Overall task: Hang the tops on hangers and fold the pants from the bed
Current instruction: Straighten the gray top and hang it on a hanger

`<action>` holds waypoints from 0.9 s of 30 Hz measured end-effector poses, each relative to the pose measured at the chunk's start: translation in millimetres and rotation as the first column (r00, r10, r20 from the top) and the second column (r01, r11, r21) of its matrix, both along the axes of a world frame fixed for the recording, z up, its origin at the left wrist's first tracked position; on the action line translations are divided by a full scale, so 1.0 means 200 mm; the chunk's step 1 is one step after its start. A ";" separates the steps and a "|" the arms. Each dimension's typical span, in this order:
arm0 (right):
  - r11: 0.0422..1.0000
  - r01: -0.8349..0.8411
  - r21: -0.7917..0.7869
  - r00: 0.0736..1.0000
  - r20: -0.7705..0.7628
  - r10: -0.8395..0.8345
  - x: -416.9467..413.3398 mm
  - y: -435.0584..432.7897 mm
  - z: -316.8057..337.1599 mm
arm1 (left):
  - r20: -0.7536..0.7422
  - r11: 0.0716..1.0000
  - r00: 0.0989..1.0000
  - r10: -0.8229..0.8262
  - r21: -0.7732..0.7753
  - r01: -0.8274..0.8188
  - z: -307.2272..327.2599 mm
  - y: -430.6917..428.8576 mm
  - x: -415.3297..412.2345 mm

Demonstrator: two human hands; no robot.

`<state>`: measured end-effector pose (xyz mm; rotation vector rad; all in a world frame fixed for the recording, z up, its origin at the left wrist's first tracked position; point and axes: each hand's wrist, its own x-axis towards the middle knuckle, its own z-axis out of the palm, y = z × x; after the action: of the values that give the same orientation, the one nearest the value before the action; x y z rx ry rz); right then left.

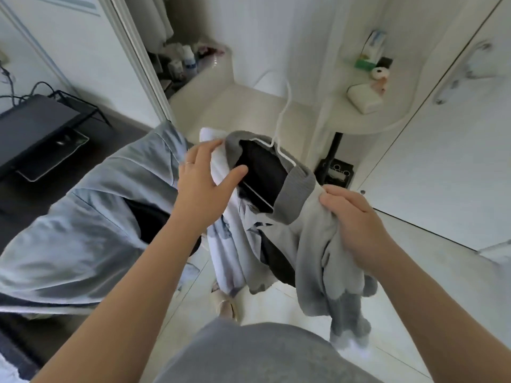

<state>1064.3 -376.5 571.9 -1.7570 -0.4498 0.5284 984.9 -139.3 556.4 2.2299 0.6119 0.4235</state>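
Grey fleece fills the middle of the scene as a standing person works a grey sweatshirt (312, 244) onto a white hanger (286, 158). The right hand (356, 225) clenches a bunch of shoulder fabric just below the ribbed collar (298, 194), and the sweatshirt's body and sleeve droop beneath that hand toward the floor. The left hand (207, 183) is released, its fingers lying straight across a white garment (218, 161) that hangs just beyond it, its thumb reaching to the near edge of the neck opening. The hanger's hook rises above and between the two hands. One hanger arm runs under the collar toward the right hand, and a white bar shows inside the dark opening beside the left thumb. Whether the hook rests on anything cannot be told. A pale blue shirt (83, 217) hangs to the outside of the left hand, and a round tabletop (387, 120) stands beyond the right.

The step in hand appears to be seating the hanger in the shoulders, and it looks only partly done because the fabric is bunched on the right side. To do it well, the left hand would steady the hanger at the neck while the right draws the shoulder over the arm's end without stretching the ribbing. The right hand can then let the bunch fall. Both shoulders should sit level before the sweatshirt is hung up.
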 end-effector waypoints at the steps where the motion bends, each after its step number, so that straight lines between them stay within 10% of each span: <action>1: 0.999 0.037 0.027 0.999 -0.012 -0.036 0.04 0.05 0.02 | 0.000 0.998 1.000 -0.030 -0.059 0.030 0.01 0.01 0.04; 8: 0.989 0.050 0.136 0.969 0.233 -0.081 0.41 0.49 0.21 | 0.098 0.936 0.964 -0.247 -0.232 0.264 0.15 0.17 0.24; 27: 0.872 0.061 0.485 0.889 0.371 -0.269 1.30 1.91 1.18 | 0.319 0.911 0.854 -0.410 0.177 0.372 0.98 1.18 1.04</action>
<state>1323.5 5.0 807.7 -1.4157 -0.6611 -0.1069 1193.9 96.8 752.4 2.2321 -0.0619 0.6322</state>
